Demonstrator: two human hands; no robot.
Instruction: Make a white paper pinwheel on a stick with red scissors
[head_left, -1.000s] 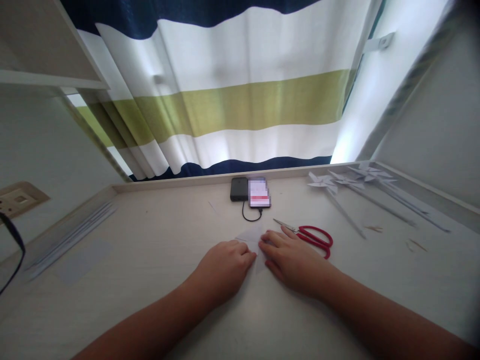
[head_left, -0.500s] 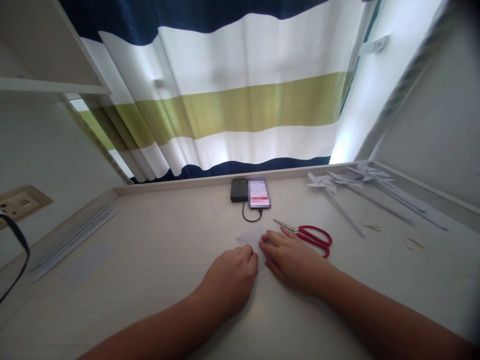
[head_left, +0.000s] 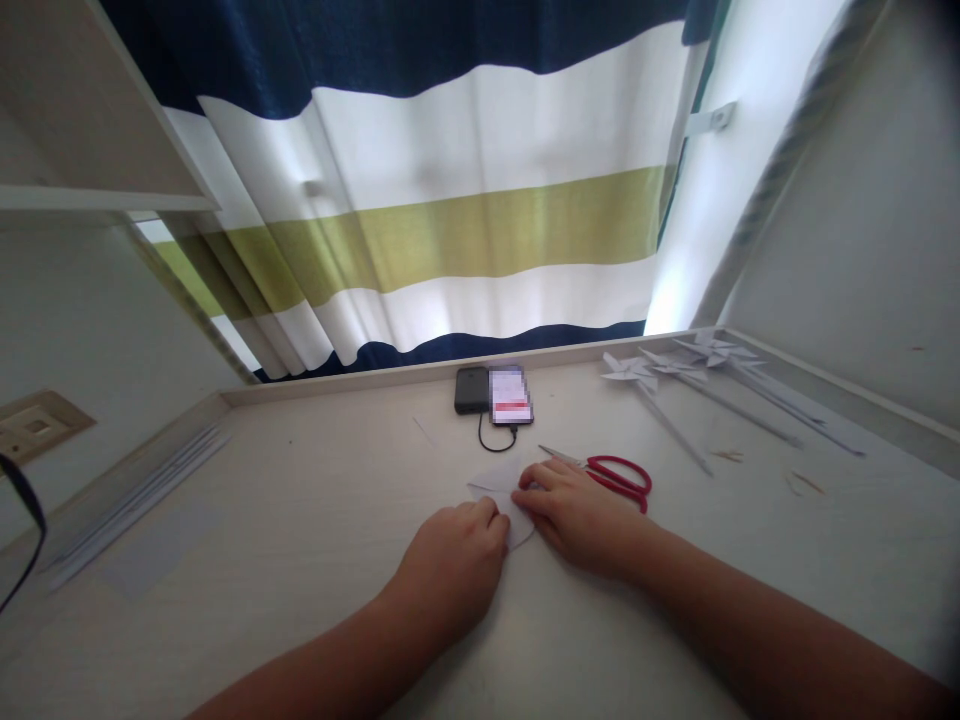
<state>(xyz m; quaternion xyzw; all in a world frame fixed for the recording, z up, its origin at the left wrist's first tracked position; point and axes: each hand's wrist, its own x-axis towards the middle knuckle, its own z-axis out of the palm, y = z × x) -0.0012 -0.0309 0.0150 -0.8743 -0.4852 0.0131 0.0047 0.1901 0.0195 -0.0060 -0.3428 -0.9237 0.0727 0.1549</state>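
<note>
A small folded piece of white paper [head_left: 495, 480] lies on the pale desk, partly hidden by both hands. My left hand [head_left: 463, 545] is closed, its curled fingers gripping the paper's near left side. My right hand [head_left: 574, 512] bends its fingers at the paper's right side, thumb and fingertips pinching an edge. Red-handled scissors [head_left: 619, 470] rest just beyond the right hand, blades pointing left and partly covered by its fingers.
Several white paper pinwheels [head_left: 634, 370] on paper sticks lie at the back right, near thin tan scraps [head_left: 806, 482]. A black power bank [head_left: 472, 390] is cabled to a phone [head_left: 511, 395] at the back. Long white paper sticks [head_left: 142, 500] lie at left beside a flat sheet [head_left: 161, 545].
The right hand's fingers have gone from lying flatter on the paper to a more bent pinch, and more of the paper shows between the hands. The view has tilted slightly upward.
</note>
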